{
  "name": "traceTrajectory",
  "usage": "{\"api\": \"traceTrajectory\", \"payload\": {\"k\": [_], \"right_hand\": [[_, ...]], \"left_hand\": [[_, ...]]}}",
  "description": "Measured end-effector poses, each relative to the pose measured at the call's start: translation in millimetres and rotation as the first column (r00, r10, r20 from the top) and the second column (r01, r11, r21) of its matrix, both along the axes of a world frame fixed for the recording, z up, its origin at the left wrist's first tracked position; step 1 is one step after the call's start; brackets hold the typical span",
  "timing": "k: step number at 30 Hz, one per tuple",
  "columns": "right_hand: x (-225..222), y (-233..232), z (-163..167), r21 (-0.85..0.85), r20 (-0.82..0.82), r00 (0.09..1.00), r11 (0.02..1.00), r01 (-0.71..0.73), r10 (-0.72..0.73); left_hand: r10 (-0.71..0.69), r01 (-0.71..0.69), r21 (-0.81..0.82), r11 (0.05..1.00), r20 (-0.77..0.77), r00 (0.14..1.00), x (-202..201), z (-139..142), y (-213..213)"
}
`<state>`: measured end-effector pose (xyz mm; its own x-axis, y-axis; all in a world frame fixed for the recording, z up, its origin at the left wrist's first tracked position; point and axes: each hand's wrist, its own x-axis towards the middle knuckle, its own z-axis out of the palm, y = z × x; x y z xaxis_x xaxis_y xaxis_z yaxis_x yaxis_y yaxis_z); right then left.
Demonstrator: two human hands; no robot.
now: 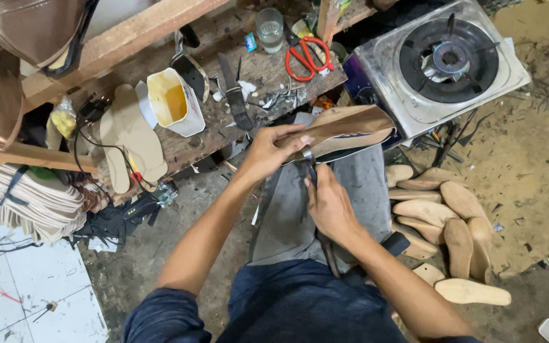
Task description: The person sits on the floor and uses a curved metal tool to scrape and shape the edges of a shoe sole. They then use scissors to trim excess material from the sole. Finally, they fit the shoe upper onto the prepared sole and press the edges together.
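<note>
— While my left hand (267, 152) is clamped round the heel end of the shoe upper on its last (344, 130), where would you say the thing sits?

— Over your lap, lying on its side above the grey cloth (325, 209) on your knee, toe end pointing toward the gas burner (449, 60). And your right hand?

— My right hand (330, 206) is closed on a dark metal tool (312, 170); its tip meets the lower edge of the shoe, just beside my left thumb. I can't tell what kind of tool it is, since my fingers hide most of it.

— What lies about you?

— Just to my right, a heap of pale wooden lasts (443, 219) on the dirt floor, some touching one another. Ahead, the worn wooden bench (223, 121) carries a white carton of yellow glue (174, 101), red-handled scissors (307, 57), a clear glass (269, 28) and flat tan insoles (136, 136) hanging over its near edge.

— And further left?

— A stack of pale insoles (23, 200) below the bench, next to white floor tiles (33, 292).
</note>
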<state>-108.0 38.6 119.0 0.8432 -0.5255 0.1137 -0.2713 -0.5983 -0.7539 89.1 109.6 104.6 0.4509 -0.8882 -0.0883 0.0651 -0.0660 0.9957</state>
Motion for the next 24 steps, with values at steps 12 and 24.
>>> {"api": "traceTrajectory", "payload": {"k": [12, 24], "right_hand": [[-17, -20, 27, 0.063, -0.236, 0.971, 0.997, 0.05, -0.034], [-5, -17, -4, -0.217, 0.198, 0.954, 0.959, -0.182, 0.226]], "left_hand": [[0.06, -0.009, -0.084, 0.996, 0.631, 0.773, -11, 12, 11], [-0.112, 0.115, 0.029, 0.993, 0.55, 0.828, 0, 23, 15]]}}
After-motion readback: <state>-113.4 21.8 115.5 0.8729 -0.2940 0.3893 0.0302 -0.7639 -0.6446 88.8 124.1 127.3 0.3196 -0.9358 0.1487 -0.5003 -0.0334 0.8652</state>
